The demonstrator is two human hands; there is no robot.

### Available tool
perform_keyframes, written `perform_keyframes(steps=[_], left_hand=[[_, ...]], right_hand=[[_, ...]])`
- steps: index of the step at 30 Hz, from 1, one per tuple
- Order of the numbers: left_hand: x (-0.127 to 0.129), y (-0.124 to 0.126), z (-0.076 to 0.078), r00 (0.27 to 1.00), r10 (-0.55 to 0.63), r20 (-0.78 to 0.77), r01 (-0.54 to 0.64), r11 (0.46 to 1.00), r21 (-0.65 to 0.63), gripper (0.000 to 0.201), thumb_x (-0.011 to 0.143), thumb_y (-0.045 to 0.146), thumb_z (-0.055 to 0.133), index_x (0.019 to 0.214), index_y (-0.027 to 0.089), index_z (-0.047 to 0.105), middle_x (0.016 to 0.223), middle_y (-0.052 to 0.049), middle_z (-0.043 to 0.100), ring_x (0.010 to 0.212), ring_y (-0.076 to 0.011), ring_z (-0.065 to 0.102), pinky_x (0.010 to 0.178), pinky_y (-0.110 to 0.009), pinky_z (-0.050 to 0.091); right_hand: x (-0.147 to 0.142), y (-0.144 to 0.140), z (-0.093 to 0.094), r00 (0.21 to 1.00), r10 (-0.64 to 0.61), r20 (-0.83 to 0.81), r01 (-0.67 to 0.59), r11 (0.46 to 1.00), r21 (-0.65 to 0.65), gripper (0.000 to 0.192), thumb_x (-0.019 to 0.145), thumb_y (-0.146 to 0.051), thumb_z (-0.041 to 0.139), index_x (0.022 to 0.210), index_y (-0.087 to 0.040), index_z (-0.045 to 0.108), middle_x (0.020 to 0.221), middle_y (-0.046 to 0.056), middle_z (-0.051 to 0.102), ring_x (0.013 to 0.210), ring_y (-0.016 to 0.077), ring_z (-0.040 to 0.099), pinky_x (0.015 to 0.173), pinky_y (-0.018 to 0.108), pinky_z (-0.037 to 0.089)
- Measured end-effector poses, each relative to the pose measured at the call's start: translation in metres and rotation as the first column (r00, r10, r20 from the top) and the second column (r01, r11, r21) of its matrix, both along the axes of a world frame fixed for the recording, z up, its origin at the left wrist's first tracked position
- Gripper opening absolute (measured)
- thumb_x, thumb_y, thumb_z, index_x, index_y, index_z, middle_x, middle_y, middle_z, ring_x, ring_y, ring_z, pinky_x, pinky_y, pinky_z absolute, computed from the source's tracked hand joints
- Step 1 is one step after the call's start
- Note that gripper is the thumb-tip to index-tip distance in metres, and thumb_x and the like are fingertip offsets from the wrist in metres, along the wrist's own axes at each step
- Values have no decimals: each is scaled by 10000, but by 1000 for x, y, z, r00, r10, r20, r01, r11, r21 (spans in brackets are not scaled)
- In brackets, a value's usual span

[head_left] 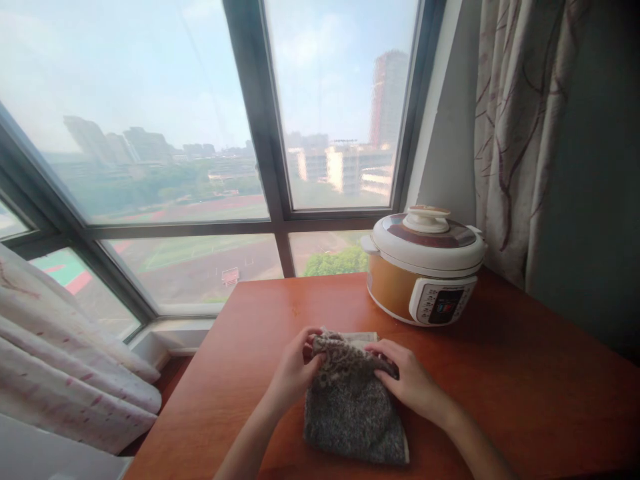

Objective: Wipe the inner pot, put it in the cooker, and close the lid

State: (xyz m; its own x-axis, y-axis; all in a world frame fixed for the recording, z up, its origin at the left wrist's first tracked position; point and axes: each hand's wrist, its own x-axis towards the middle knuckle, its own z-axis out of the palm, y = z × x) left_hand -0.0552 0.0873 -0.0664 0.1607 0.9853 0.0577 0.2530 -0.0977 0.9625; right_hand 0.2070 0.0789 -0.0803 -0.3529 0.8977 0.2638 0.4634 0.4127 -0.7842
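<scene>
A grey speckled cloth (354, 417) lies on the wooden table in front of me, its far part bunched up and patterned. My left hand (299, 367) pinches the upper left of the bunched cloth between thumb and fingers. On the other side, my right hand (404, 373) grips a dark fold at the upper right edge. A pale, light-coloured flap (364, 339) sticks out behind the bunched part, between the two hands. The near part of the cloth spreads flat toward me.
An electric cooker (425, 267) with a white lid and front control panel stands at the back right of the reddish-brown table (240, 373). Large windows (270, 167) rise beyond the table. Curtains hang at the left (65, 367) and right (520, 147).
</scene>
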Motion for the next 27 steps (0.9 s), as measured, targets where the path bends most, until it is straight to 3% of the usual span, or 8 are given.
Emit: perform_keyframes(steps=[4, 6, 10, 13, 15, 20, 23, 27], left_hand=[[-15, -19, 6, 987, -57, -153, 68, 996, 64, 304, 837, 261, 563, 1129, 219, 638, 942, -51, 651, 816, -195, 595, 733, -293, 485], [-19, -23, 7, 974, -78, -213, 93, 994, 61, 228, 834, 245, 563, 1036, 213, 664, 956, -59, 658, 833, -205, 590, 729, -291, 481], [-17, -18, 9, 983, -117, -139, 116, 993, -16, 167, 828, 337, 628, 904, 190, 608, 858, -37, 639, 811, -205, 583, 704, -283, 484], [-14, -9, 11, 987, -148, -58, 146, 989, -34, 246, 835, 411, 649, 866, 179, 575, 829, -23, 616, 791, -188, 574, 694, -268, 475], [-13, -6, 14, 982, -178, -61, 176, 984, -28, 248, 814, 399, 678, 845, 174, 578, 808, -17, 612, 783, -185, 576, 694, -262, 466], [-21, -11, 28, 948, -164, -272, 177, 984, 23, 186, 809, 344, 649, 755, 167, 646, 751, -23, 629, 752, -189, 557, 689, -266, 449], [-31, -19, 38, 946, -204, -250, 207, 978, -14, 174, 814, 343, 640, 808, 176, 690, 816, -32, 670, 826, -220, 586, 755, -296, 471], [-46, -23, 37, 971, -234, -47, 227, 966, -122, 215, 814, 341, 654, 944, 175, 699, 955, -56, 705, 967, -263, 614, 862, -347, 482]], right_hand=[[4, -4, 5, 994, -47, 100, 49, 999, -19, 176, 807, -172, 634, 952, -229, 717, 911, 47, 704, 846, 235, 645, 775, 352, 500], [3, -7, 9, 994, -5, 113, 4, 1000, 15, 177, 826, -146, 586, 894, -234, 723, 922, 53, 708, 898, 244, 643, 824, 370, 496], [-2, -17, 19, 990, 140, -12, -140, 990, -4, 373, 788, -33, 486, 942, -256, 743, 1000, 45, 724, 989, 225, 654, 919, 362, 493], [-5, -23, 25, 971, 215, -105, -223, 972, -75, 368, 824, -64, 510, 1001, -276, 753, 1037, 28, 735, 1001, 212, 672, 920, 337, 508], [-8, -20, 26, 975, 186, -126, -200, 974, -111, 322, 840, -116, 572, 1055, -278, 749, 1063, 24, 745, 1014, 219, 680, 928, 341, 510], [-19, 15, 22, 975, 13, -221, -38, 993, -109, 146, 822, -218, 672, 941, -214, 756, 985, 51, 767, 933, 236, 706, 868, 365, 540], [-32, 39, 19, 967, 93, -237, -104, 994, -35, 122, 805, -195, 682, 899, -217, 757, 1090, 68, 750, 1044, 236, 687, 964, 392, 515], [-56, 64, 10, 971, 231, -52, -230, 973, 36, 170, 770, -115, 693, 876, -229, 763, 1257, 86, 688, 1201, 246, 615, 1067, 437, 445]])
